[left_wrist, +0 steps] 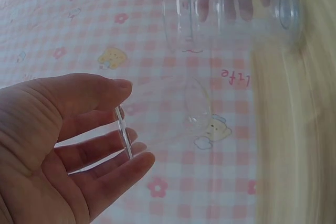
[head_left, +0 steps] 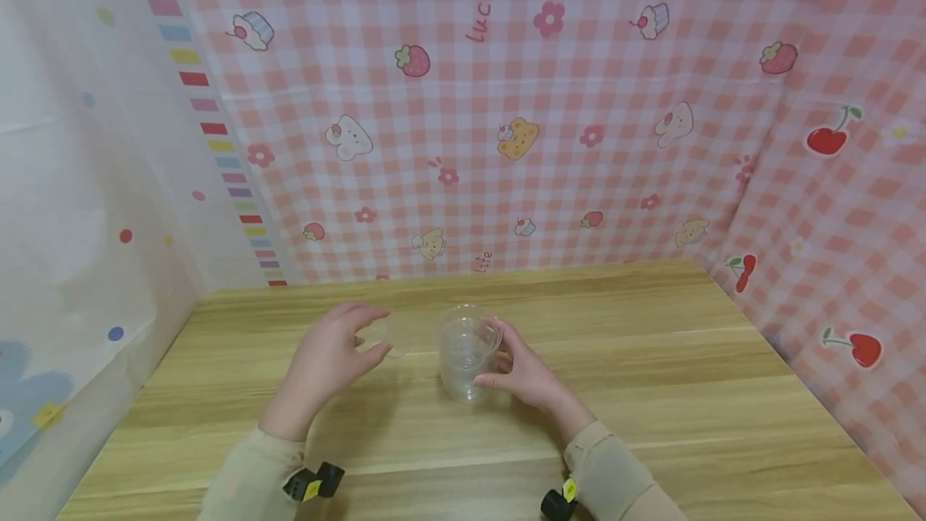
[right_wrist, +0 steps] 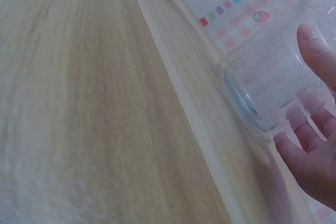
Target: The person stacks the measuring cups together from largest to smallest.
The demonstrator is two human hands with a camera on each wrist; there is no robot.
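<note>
A clear plastic cup [head_left: 463,360] stands upright near the middle of the wooden table, its round opening facing up. My right hand [head_left: 524,368] holds it from the right side, thumb in front and fingers behind. The right wrist view shows the cup's base [right_wrist: 247,103] down by the tabletop. To the left of the cup, my left hand [head_left: 329,360] pinches a see-through plastic piece [left_wrist: 124,132] by its edge, between thumb and fingertips. This piece is faint and looks cup-like; its exact kind is hard to tell. A gap separates it from the cup.
The wood-grain table [head_left: 651,392] runs back to a pink checked cloth [head_left: 463,103] hanging behind it. A white cloth with coloured dots [head_left: 123,143] hangs at the left, and cherry-print cloth [head_left: 854,248] borders the right side.
</note>
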